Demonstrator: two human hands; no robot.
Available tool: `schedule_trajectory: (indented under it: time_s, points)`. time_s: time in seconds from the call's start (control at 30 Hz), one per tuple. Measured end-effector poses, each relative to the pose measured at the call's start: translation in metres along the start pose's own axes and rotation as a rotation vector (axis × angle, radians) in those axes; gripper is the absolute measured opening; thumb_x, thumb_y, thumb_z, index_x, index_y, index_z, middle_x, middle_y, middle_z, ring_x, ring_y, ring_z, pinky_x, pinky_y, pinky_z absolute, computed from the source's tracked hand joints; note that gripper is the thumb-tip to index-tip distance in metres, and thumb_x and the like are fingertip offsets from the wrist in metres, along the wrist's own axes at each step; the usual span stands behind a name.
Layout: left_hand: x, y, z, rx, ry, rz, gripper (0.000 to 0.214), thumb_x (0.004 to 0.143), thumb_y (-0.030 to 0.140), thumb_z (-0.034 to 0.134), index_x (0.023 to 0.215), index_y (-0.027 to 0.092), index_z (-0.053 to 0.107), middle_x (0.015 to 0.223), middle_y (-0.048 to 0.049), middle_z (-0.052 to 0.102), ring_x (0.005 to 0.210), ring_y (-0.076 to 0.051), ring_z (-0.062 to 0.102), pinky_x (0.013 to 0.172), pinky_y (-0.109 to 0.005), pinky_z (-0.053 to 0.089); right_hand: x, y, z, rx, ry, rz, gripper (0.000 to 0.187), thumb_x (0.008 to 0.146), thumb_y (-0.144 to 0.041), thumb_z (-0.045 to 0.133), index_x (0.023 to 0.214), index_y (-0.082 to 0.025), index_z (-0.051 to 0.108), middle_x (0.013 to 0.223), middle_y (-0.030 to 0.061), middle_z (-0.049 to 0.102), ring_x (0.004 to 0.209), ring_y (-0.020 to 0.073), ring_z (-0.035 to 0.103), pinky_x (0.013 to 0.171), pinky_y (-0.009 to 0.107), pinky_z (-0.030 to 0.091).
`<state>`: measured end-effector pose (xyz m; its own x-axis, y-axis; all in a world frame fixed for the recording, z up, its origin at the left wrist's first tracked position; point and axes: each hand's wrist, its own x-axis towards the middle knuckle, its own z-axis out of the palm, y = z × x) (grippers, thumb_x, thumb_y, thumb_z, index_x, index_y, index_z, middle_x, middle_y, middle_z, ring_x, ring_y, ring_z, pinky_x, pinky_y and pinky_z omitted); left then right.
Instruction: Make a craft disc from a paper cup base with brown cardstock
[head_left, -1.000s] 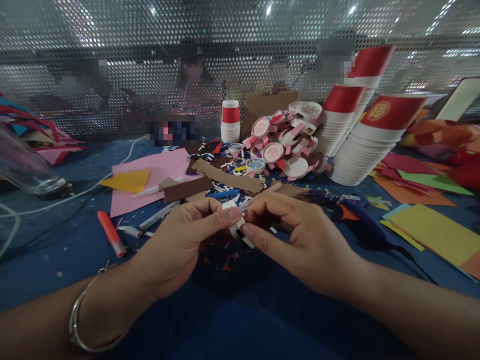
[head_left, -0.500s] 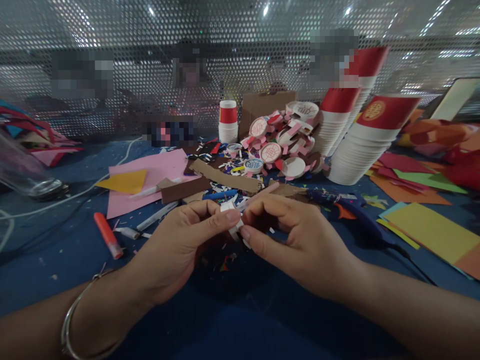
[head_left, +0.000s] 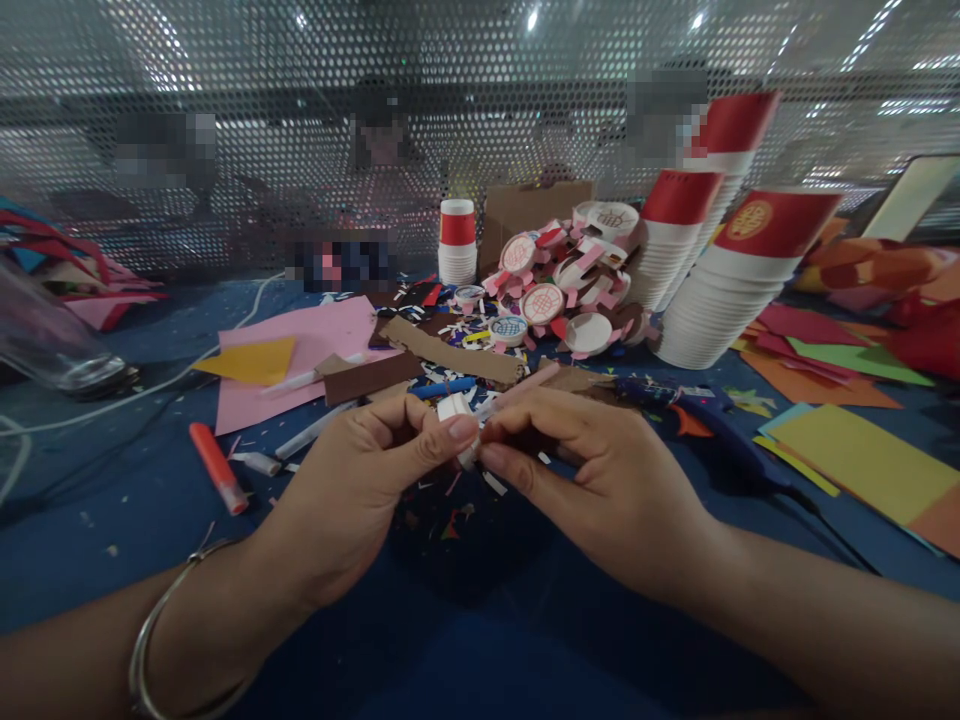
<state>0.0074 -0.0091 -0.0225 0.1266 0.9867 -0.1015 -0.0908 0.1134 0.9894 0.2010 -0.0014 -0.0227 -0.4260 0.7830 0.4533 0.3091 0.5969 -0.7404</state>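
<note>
Both of my hands meet at the middle of the blue table (head_left: 465, 640). My left hand (head_left: 360, 490) pinches a small white paper piece (head_left: 456, 410) between thumb and fingers. My right hand (head_left: 600, 480) is closed on the same piece from the right, thumb tip touching my left thumb. Most of the piece is hidden by my fingers. A silver bangle (head_left: 161, 640) sits on my left wrist. Tiny coloured paper scraps (head_left: 450, 520) lie on the cloth under my hands.
Stacks of red-and-white paper cups (head_left: 720, 290) lie at the right back, beside a pile of cut cup pieces (head_left: 570, 290). Coloured paper sheets (head_left: 862, 450) lie right, pink paper (head_left: 300, 350) left. An orange marker (head_left: 217, 468), pens, a glue gun (head_left: 712, 420) and a perforated screen (head_left: 300, 120) surround.
My hands have risen slightly and pressed closer together on the white piece; my thumbs now touch. Nothing else on the table has moved.
</note>
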Motion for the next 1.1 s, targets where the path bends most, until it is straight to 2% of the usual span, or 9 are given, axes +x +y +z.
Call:
schedule_trajectory:
  time_s: [0.13, 0.33, 0.43, 0.53, 0.6, 0.77, 0.87, 0.97, 1.1]
  points:
    - [-0.001, 0.0, 0.001, -0.007, -0.003, 0.029, 0.038, 0.078, 0.037, 0.086, 0.066, 0.017, 0.056, 0.067, 0.0029, 0.059, 0.065, -0.009, 0.049, 0.059, -0.021, 0.04, 0.0, -0.001, 0.001, -0.018, 0.0, -0.034, 0.012, 0.095, -0.012, 0.062, 0.086, -0.018, 0.066, 0.085, 0.0002, 0.069, 0.081, 0.0135, 0.063, 0.078, 0.027, 0.047]
    - [-0.002, 0.0, 0.002, -0.011, -0.021, 0.071, 0.031, 0.081, 0.033, 0.084, 0.071, 0.018, 0.058, 0.073, 0.0019, 0.062, 0.071, -0.011, 0.054, 0.066, -0.023, 0.045, -0.001, -0.002, 0.002, -0.007, -0.002, -0.086, 0.011, 0.096, -0.013, 0.062, 0.088, -0.018, 0.066, 0.082, -0.0001, 0.066, 0.078, 0.0133, 0.061, 0.076, 0.027, 0.047]
    - [-0.001, 0.0, 0.001, -0.019, -0.028, 0.103, 0.025, 0.082, 0.029, 0.083, 0.074, 0.019, 0.062, 0.078, 0.001, 0.065, 0.076, -0.012, 0.056, 0.07, -0.021, 0.046, -0.001, -0.001, 0.0, -0.012, 0.074, -0.052, 0.006, 0.095, -0.016, 0.064, 0.093, -0.02, 0.068, 0.087, 0.0012, 0.07, 0.083, 0.0156, 0.064, 0.079, 0.029, 0.049]
    - [0.001, -0.001, -0.002, 0.026, -0.044, 0.145, 0.022, 0.082, 0.03, 0.084, 0.077, 0.021, 0.064, 0.078, 0.0025, 0.064, 0.074, -0.011, 0.054, 0.066, -0.019, 0.045, 0.001, 0.001, -0.003, -0.002, 0.19, 0.03, 0.002, 0.094, -0.021, 0.067, 0.095, -0.02, 0.068, 0.089, 0.0021, 0.07, 0.08, 0.0155, 0.065, 0.075, 0.028, 0.051]
    - [0.002, -0.001, -0.004, 0.083, -0.048, 0.177, 0.022, 0.081, 0.031, 0.084, 0.079, 0.022, 0.065, 0.077, 0.0031, 0.062, 0.071, -0.01, 0.054, 0.063, -0.019, 0.045, 0.003, 0.004, -0.005, 0.037, 0.225, 0.067, 0.007, 0.094, -0.024, 0.068, 0.099, -0.019, 0.067, 0.094, 0.0038, 0.072, 0.08, 0.0158, 0.066, 0.074, 0.028, 0.053]
    - [0.002, 0.004, -0.008, 0.26, -0.047, 0.245, 0.022, 0.08, 0.03, 0.085, 0.082, 0.022, 0.065, 0.075, 0.0025, 0.061, 0.065, -0.011, 0.054, 0.057, -0.019, 0.045, 0.006, 0.008, -0.007, 0.143, 0.149, 0.109, 0.014, 0.093, -0.028, 0.07, 0.104, -0.02, 0.067, 0.098, 0.0044, 0.072, 0.085, 0.0172, 0.067, 0.072, 0.028, 0.054]
    - [0.002, 0.007, -0.009, 0.335, -0.046, 0.297, 0.018, 0.081, 0.029, 0.083, 0.089, 0.022, 0.068, 0.083, 0.0006, 0.066, 0.072, -0.013, 0.061, 0.063, -0.021, 0.05, 0.007, 0.007, -0.008, 0.119, 0.11, 0.094, 0.007, 0.092, -0.024, 0.071, 0.098, -0.02, 0.069, 0.088, 0.0007, 0.07, 0.078, 0.0142, 0.065, 0.068, 0.024, 0.051]
    - [0.002, 0.009, -0.01, 0.373, -0.056, 0.328, 0.018, 0.083, 0.033, 0.082, 0.095, 0.024, 0.072, 0.09, -0.0008, 0.07, 0.078, -0.015, 0.066, 0.069, -0.022, 0.053, 0.007, 0.006, -0.009, 0.072, 0.106, 0.053, 0.002, 0.092, -0.02, 0.071, 0.093, -0.019, 0.07, 0.082, -0.0013, 0.068, 0.074, 0.012, 0.062, 0.07, 0.024, 0.049]
    - [0.001, 0.011, -0.007, 0.391, -0.023, 0.345, 0.014, 0.083, 0.034, 0.083, 0.09, 0.025, 0.076, 0.089, -0.0018, 0.073, 0.079, -0.016, 0.068, 0.071, -0.022, 0.054, 0.007, 0.005, -0.009, 0.045, 0.098, 0.035, 0.001, 0.091, -0.019, 0.071, 0.091, -0.02, 0.07, 0.083, -0.0004, 0.069, 0.076, 0.0136, 0.063, 0.069, 0.025, 0.049]
